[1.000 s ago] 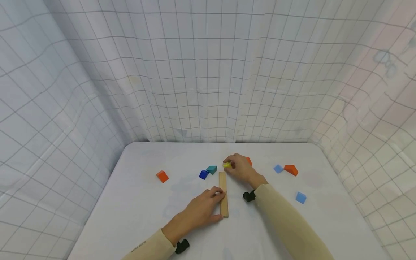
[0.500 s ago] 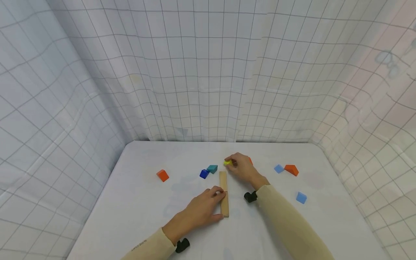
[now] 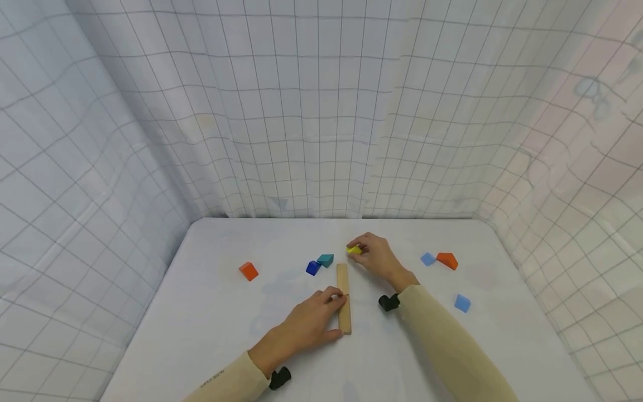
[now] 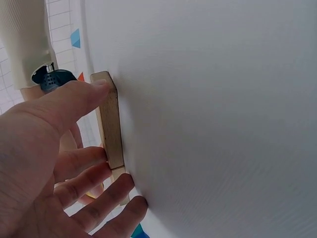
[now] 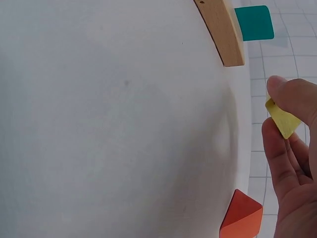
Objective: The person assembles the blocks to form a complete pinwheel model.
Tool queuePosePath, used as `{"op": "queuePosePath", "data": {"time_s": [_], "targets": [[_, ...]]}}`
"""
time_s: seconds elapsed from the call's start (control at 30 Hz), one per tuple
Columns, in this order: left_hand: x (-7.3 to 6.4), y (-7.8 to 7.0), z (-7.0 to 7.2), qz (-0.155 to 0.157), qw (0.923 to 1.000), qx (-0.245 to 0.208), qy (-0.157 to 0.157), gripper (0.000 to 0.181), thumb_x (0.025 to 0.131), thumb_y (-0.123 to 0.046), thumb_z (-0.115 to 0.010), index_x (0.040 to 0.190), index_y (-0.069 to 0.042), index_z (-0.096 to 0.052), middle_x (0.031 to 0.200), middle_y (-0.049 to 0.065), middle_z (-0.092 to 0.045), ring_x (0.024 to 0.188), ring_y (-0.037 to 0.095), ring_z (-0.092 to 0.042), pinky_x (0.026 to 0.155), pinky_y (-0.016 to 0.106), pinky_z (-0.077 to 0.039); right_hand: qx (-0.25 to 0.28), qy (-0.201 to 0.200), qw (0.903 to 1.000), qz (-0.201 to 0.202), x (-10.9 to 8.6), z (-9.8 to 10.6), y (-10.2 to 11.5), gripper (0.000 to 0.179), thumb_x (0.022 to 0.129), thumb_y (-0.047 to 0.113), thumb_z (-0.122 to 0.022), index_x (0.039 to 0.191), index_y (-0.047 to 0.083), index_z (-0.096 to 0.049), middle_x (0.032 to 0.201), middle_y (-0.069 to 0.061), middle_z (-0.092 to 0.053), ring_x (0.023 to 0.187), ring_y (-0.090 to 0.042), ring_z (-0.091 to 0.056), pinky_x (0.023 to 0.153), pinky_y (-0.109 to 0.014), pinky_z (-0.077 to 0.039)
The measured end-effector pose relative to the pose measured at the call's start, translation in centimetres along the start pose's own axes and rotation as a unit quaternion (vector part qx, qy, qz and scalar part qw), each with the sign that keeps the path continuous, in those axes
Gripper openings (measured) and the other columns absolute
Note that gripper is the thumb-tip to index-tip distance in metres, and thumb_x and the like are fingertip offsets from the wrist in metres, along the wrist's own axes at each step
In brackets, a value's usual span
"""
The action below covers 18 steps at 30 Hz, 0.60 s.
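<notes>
Yellow block (image 3: 354, 249), one piece, is pinched in the fingers of the right hand (image 3: 377, 258), below the head frame's centre. Lower, the left hand (image 3: 310, 319), with spread fingers, touches two wooden strips (image 3: 344, 318), lying end to end. On the desk (image 3: 201, 318) this frame shows also one teal block (image 3: 326, 260), one dark blue block (image 3: 313, 268), two light blue blocks (image 3: 462, 303) at right, two orange blocks (image 3: 249, 271).

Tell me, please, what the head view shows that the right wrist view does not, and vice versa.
Only the head view shows the left hand, the dark blue block and the far-left orange block. Only the right wrist view shows another orange block near the right hand, probably hidden behind that hand in the head view. Both show the right hand, yellow block, teal block and far wooden strip.
</notes>
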<state>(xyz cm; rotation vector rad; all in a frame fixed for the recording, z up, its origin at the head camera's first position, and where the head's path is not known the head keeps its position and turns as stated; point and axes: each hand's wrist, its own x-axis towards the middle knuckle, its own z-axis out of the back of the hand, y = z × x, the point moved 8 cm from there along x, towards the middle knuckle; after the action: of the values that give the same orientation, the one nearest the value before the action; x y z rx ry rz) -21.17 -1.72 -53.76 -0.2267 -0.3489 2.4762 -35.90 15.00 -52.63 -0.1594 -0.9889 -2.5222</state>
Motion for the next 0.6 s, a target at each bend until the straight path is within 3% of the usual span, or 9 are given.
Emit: {"op": "queuePosePath", "data": {"time_s": [0.27,0.6], "targets": [[-0.05,-0.08,0.07,-0.005,1.0000,0.005,-0.001,0.080,0.100,-0.045,-0.095,0.167,-0.014,-0.065,0.167,0.003,-0.059,0.137,0.023,-0.070,0.108,0.038,-0.068,-0.001,0.005,0.9999,0.009,-0.08,-0.02,0.02,0.022,0.102,0.013,-0.092,0.124,0.013,-0.089,0.124,-0.007,-0.086,0.109,-0.024,-0.080,0.099,-0.041,-0.072],[0.02,-0.03,0.27,-0.003,1.0000,0.003,-0.004,0.079,0.100,-0.045,-0.094,0.167,-0.014,-0.065,0.166,0.002,-0.059,0.138,0.024,-0.070,0.106,0.039,-0.069,0.012,0.017,0.9995,0.026,0.12,-0.75,0.20,0.035,0.106,0.005,-0.085,0.141,0.008,-0.082,0.131,-0.012,-0.085,0.115,-0.028,-0.082,0.100,-0.041,-0.071]]}}
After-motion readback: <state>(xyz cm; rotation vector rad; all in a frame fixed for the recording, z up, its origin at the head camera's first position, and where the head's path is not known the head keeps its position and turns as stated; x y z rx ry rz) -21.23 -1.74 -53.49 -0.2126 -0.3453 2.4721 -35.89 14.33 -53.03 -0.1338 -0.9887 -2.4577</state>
